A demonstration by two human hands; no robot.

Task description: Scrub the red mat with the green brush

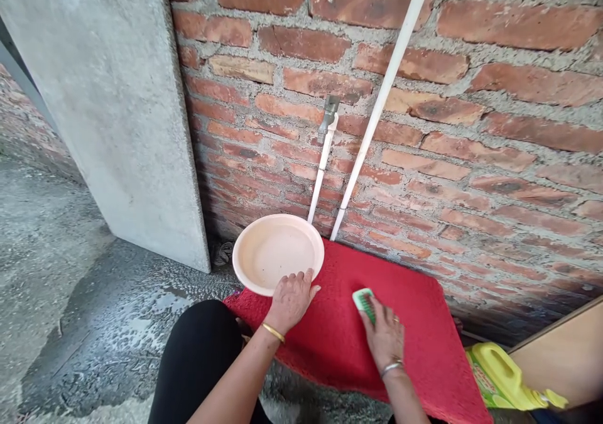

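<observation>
Red cloth (414, 286) lies before the brick wall (513, 191), with the pink basin (273, 248) at its far left corner; there the left hand (291, 298) lays bent fingers over the near rim, thumb apart, though whether it grips I cannot tell. On the cloth's middle, the right hand (386, 333) is wrapped around a green-and-white brush (362, 298). A yellow jug (494, 367) is just beside the cloth's right end.

The basin (266, 254) looks like smooth plastic, the brush (359, 296) plastic too, the jug (490, 380) glossy plastic; the red cloth (339, 342) is matt and fuzzy, the brick wall (509, 129) rough, the wet floor (117, 311) shiny.
</observation>
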